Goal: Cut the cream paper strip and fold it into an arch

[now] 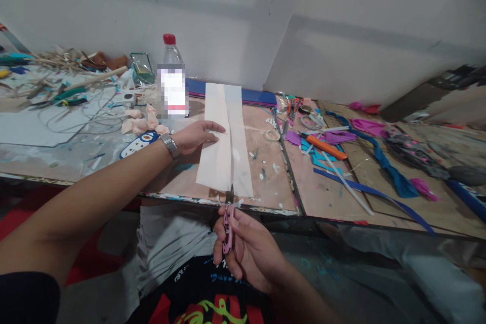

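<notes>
A long pale sheet of paper (214, 162), with a lengthwise crease or slit down its middle, lies on the table and reaches its front edge. My left hand (197, 136) rests on the sheet's left side, fingers stretched out and apart, with a metal-banded watch (169, 146) on the wrist. Below the near edge of the paper, my right hand (246, 243) grips a pair of pink-handled scissors (228, 228). Their dark blades point away from me, slightly apart, with the tips at the paper's near edge by the middle line.
A red-capped bottle (172, 55) stands behind my left hand, near crumpled peach-coloured pieces (140, 122). A blue flat strip (258, 97) lies along the wall. To the right are a tape roll (272, 135), an orange cutter (326, 147) and blue ribbon (379, 195). Green-handled pliers (70, 93) lie left.
</notes>
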A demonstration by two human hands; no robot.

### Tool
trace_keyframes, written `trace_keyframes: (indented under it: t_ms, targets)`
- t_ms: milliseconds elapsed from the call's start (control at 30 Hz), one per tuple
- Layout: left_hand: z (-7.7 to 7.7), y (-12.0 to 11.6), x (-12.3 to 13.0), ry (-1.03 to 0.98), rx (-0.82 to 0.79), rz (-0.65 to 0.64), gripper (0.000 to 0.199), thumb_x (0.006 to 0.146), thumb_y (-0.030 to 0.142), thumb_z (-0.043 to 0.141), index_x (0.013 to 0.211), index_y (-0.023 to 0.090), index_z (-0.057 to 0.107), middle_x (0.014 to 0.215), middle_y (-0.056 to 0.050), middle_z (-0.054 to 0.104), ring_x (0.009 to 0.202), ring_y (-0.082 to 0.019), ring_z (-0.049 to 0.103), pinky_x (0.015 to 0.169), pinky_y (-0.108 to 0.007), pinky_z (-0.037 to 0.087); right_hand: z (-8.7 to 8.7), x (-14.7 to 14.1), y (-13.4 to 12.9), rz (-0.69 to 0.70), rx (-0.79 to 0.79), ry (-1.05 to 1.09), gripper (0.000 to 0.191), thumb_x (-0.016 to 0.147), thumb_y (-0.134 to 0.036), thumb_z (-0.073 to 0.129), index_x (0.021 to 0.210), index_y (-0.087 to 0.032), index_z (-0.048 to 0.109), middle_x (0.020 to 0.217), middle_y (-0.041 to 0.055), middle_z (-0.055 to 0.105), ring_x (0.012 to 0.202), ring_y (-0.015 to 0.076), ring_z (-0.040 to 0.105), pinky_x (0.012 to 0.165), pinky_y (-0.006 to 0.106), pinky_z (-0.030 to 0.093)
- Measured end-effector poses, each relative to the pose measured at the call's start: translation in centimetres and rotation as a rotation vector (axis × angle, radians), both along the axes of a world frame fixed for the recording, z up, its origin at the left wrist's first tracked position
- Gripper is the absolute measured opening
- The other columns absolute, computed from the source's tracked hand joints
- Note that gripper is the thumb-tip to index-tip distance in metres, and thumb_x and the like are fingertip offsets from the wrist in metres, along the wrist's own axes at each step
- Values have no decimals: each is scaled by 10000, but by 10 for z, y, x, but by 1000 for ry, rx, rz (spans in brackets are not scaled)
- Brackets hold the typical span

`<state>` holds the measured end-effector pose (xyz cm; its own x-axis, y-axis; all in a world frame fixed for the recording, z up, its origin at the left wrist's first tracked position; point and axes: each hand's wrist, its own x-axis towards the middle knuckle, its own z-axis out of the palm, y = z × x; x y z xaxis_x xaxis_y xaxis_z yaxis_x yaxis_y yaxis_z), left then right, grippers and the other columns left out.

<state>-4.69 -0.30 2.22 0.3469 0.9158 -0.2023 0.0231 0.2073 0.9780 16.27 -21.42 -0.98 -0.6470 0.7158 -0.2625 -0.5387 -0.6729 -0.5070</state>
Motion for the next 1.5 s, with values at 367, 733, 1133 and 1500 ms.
trace_keyframes:
  t_ms: [367, 733, 1133, 1500]
  targets:
    - [0, -1, 1, -3, -8, 12, 314, 789, 19, 702, 1084, 125, 710, 726, -8, 658, 606, -96, 552, 632, -237, 469, 0, 0, 0, -12, 3, 15, 176, 1045, -264, 516, 1200, -183, 494, 857, 4, 650, 668, 189, 764, 356, 152, 477]
    - [-3, 1, 0, -11, -38, 12, 371, 760, 32, 711, 1119, 124, 691, 762, -17, 685, 649, -113, 621, 646, -248, 490, -1, 0, 0, -14, 2, 10, 173, 1044, -271, 525, 1188, -182, 490, 854, 1, 651, 648, 176, 756, 349, 146, 468]
    - [-5, 2, -1, 18, -15, 17, 349, 770, 42, 706, 1106, 133, 712, 784, -25, 686, 640, -107, 617, 630, -236, 482, -1, -1, 0, -27, 3, 1, 180, 1029, -280, 571, 1165, -184, 503, 838, -3, 664, 624, 162, 749, 341, 133, 458]
    - [-4, 1, 0, 17, -21, 13, 340, 765, 59, 730, 1097, 134, 715, 826, -35, 699, 660, -107, 608, 642, -236, 476, -1, -1, -1, -21, 8, -16, 255, 1002, -331, 612, 1191, -194, 508, 842, -8, 644, 638, 177, 748, 340, 151, 438]
